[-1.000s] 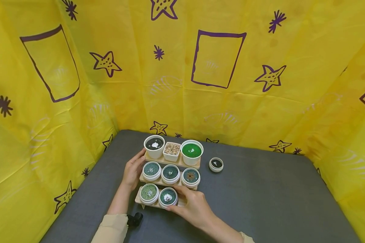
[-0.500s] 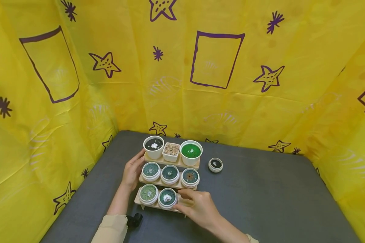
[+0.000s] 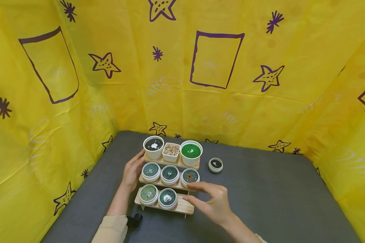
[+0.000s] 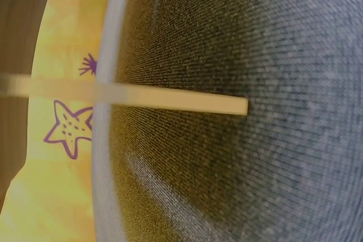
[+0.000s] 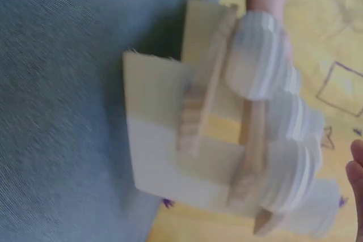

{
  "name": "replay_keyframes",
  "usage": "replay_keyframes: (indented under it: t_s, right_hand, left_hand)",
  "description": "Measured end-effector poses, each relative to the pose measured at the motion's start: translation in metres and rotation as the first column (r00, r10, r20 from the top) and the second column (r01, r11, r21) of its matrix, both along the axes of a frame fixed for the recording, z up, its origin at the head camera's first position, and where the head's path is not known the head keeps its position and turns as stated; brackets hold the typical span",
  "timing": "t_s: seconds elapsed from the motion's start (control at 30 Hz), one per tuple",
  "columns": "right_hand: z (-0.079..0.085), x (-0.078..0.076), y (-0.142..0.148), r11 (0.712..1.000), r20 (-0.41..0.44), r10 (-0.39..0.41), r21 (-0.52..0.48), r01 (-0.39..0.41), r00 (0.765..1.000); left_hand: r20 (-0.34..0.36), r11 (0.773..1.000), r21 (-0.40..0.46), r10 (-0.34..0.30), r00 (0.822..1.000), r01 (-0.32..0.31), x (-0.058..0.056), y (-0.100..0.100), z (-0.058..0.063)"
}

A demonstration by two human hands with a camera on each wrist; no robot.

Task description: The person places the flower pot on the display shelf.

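A three-tier wooden stand (image 3: 182, 207) carries round white jars and cups. My left hand (image 3: 132, 172) lies along its left side, fingers extended and touching the edge of the upper tiers. Two jars sit on the lowest tier: one with a speckled green top (image 3: 148, 193) and one with a teal top and white patch (image 3: 167, 197). My right hand (image 3: 213, 202) hovers over the bare right end of that tier, thumb and index finger apart, holding nothing. Its index fingertip overlaps the jar with a brown star-shaped mark (image 3: 190, 176). Fingertips (image 5: 355, 174) show at the right wrist view's edge.
A small jar with a dark top (image 3: 215, 164) stands alone on the grey table (image 3: 276, 192), right of the stand. The top tier holds a dark-topped cup (image 3: 153, 148), a square cup of flakes (image 3: 171, 152) and a green-topped cup (image 3: 191, 152). Yellow curtains (image 3: 182, 101) enclose the table.
My right hand has let go of the teal jar with the white patch and moved right, its thumb and index finger spreading. The left hand stays against the stand.
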State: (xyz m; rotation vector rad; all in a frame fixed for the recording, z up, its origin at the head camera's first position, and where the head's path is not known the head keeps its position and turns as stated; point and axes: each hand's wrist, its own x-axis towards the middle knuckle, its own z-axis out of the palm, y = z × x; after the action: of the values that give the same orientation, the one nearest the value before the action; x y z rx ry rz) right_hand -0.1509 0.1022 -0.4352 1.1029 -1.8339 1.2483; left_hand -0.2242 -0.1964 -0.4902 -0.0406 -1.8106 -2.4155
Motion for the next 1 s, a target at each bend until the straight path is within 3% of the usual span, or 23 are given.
replay_keyframes:
  t_s: [0.2, 0.53, 0.67, 0.8, 1.0]
  right_hand:
    - [0.006, -0.010, 0.012, 0.994, -0.024, -0.046, -0.098, 0.043, 0.999]
    - [-0.005, -0.029, 0.029, 0.969, 0.150, -0.141, -0.184, 0.167, 0.979]
    - [-0.010, -0.036, 0.035, 0.954, 0.241, -0.184, -0.188, 0.232, 0.953]
    - [-0.016, -0.043, 0.041, 0.940, 0.318, -0.255, -0.141, 0.312, 0.913]
    - [-0.025, -0.052, 0.049, 0.918, 0.371, -0.338, -0.071, 0.389, 0.865]
  left_hand:
    - [-0.020, 1.000, 0.005, 0.006, 1.000, -0.006, 0.000, 0.000, -0.001]
    - [-0.017, 1.000, 0.019, 0.007, 1.000, -0.006, 0.000, 0.000, -0.001]
    - [-0.001, 1.000, 0.014, -0.004, 1.000, 0.004, 0.000, 0.000, -0.001]
    - [0.000, 1.000, 0.010, -0.006, 1.000, 0.006, 0.001, 0.000, -0.001]
    - [-0.008, 1.000, 0.023, -0.009, 1.000, 0.009, 0.000, 0.000, 0.000]
